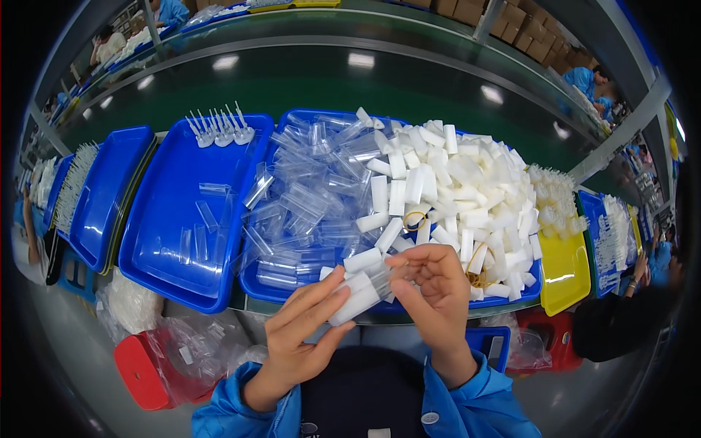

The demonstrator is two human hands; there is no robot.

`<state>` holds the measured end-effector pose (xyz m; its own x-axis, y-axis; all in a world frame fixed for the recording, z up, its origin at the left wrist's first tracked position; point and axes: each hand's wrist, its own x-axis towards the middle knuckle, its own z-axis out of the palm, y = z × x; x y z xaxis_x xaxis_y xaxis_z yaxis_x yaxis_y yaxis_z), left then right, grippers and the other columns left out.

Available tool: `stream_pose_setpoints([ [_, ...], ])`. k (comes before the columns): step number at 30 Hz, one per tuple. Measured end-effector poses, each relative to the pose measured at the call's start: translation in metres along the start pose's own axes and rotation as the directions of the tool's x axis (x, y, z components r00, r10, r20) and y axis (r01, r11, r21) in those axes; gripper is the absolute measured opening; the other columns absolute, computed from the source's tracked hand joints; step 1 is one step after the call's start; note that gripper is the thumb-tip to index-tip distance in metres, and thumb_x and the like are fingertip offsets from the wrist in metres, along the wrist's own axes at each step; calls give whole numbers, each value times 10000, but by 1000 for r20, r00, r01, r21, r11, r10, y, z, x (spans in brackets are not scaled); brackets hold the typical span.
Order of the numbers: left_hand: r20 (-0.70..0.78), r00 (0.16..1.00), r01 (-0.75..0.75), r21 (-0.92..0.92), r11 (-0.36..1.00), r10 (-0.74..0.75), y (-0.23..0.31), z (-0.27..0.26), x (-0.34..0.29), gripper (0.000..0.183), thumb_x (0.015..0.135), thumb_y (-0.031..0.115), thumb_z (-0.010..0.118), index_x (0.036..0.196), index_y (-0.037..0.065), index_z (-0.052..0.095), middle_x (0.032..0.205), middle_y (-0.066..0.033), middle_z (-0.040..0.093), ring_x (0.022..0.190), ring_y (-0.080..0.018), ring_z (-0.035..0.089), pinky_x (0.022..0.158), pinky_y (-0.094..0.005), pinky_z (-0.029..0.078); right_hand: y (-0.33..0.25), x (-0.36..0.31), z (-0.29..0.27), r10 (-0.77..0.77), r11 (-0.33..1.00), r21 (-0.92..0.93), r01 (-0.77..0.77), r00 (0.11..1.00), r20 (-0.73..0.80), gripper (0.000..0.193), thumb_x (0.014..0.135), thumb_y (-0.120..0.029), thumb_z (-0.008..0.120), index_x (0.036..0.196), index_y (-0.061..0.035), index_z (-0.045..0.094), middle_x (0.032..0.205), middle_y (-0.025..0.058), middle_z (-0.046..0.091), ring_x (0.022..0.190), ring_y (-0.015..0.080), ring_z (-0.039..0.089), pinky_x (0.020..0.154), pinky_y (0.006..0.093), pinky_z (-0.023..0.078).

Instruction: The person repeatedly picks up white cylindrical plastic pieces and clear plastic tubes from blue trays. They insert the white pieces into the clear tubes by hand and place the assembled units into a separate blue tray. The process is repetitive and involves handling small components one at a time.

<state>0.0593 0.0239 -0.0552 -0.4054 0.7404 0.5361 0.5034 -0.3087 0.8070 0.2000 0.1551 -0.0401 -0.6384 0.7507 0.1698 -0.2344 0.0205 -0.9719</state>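
Observation:
My left hand grips a white foam block between thumb and fingers, at the front edge of a blue tray. My right hand pinches a clear plastic sleeve that meets the block's right end. How far the foam sits inside the sleeve I cannot tell. Behind my hands, the tray holds a heap of clear plastic sleeves on its left side. A larger pile of white foam blocks fills the right side, with yellowish rubber bands among it.
Left stands another blue tray with several clear pieces and white stemmed parts. A yellow tray is at right. Behind runs a green conveyor belt. Red stools flank me below. A person's dark sleeve is at far right.

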Motion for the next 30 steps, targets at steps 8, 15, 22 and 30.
stream_pose_setpoints([
  [8, -68, 980, -161, 270, 949, 185, 4, 16, -1, 635, 666, 11, 827, 1233, -94, 563, 1172, -256, 635, 1015, -365, 657, 840, -378, 535, 0, -9, 32, -456, 569, -759, 317, 890, 30, 917, 527, -312, 887, 1272, 8, 458, 1125, 138, 411, 1024, 286, 449, 884, 400, 373],
  [15, -94, 981, -143, 249, 958, 171, -3, 9, -6, 670, 688, 10, 820, 1266, -126, 509, 1209, -264, 611, 1060, -355, 640, 859, -382, 537, 8, -8, 42, -563, 421, -793, 441, 812, 152, 716, 561, -330, 859, 1151, -19, 600, 990, 95, 498, 927, 248, 469, 805, 381, 335],
  [22, -615, 788, -52, -102, 993, -22, -23, -47, -10, 555, 853, 82, 692, 1332, -71, 456, 1266, -238, 563, 1059, -332, 637, 903, -382, 531, 4, 22, 59, -470, 597, -603, 529, 840, 272, 413, 723, -179, 771, 1093, -37, 654, 1014, 90, 573, 926, 264, 517, 838, 384, 379],
  [30, -632, 733, -113, -476, 872, -250, -17, -84, -14, 464, 950, 49, 513, 1375, -62, 363, 1319, -249, 492, 1075, -361, 627, 772, -340, 615, 46, 52, 135, -446, 295, -685, 666, 730, 518, 401, 677, -89, 711, 1076, -106, 682, 1033, 75, 568, 991, 285, 517, 890, 452, 340],
])
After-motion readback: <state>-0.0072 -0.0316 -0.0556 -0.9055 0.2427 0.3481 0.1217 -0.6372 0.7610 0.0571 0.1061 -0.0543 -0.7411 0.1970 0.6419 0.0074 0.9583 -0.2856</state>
